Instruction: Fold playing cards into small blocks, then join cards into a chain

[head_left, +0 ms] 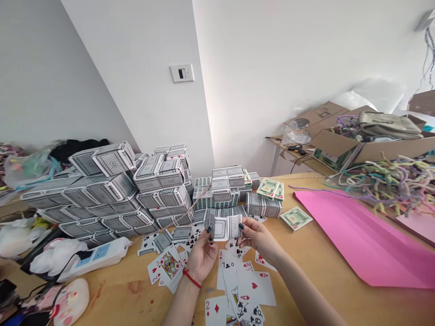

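I see L hand (203,257) & R hand (260,236) pinching folded cards (220,229); fwd slip cd bump card blocks (264,206) just past fingertips.

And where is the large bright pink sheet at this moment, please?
In the head view, the large bright pink sheet lies on the right side of the wooden table, just right of the single flat green-and-white card box.

Your view is bright and softly lit; the right wall (288,68) glows near white while the left wall (34,68) looks greyer. Shadows on the table (306,249) are faint, and wide-angle distortion stretches the outer edges.
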A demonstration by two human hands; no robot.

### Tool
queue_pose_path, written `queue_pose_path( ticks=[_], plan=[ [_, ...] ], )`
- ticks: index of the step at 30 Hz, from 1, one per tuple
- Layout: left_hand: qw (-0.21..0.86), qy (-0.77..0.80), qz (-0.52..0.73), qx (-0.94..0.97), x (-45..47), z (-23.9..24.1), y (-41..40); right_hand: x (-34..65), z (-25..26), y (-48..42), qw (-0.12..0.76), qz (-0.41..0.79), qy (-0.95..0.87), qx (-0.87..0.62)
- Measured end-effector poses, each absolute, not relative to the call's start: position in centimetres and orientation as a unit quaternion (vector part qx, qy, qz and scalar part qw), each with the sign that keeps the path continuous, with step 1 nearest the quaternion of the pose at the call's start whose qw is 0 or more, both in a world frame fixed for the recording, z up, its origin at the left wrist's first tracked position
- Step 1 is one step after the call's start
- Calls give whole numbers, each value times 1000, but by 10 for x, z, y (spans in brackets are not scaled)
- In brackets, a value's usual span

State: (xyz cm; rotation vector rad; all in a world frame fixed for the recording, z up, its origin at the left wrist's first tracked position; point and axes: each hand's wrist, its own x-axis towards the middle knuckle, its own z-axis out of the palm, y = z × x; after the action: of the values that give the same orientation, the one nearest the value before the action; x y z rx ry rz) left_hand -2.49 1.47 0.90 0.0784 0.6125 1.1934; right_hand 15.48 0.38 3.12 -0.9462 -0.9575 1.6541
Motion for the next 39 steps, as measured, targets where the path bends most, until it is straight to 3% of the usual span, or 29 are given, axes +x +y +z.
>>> queue_pose_path(
  ticks=[19, 29, 39],
  plan=[
    [772, 282, 563, 91, -25, 0, 16, 148, 26, 3, 483, 684, -386, -386],
    [735, 311, 546, 253, -16, 7, 11, 140, 34, 0, 506, 554, -527, -400],
    [724, 325, 520, 316, -14, 12, 8, 137, 30, -2, 497, 602, -493, -385]
  ],
)
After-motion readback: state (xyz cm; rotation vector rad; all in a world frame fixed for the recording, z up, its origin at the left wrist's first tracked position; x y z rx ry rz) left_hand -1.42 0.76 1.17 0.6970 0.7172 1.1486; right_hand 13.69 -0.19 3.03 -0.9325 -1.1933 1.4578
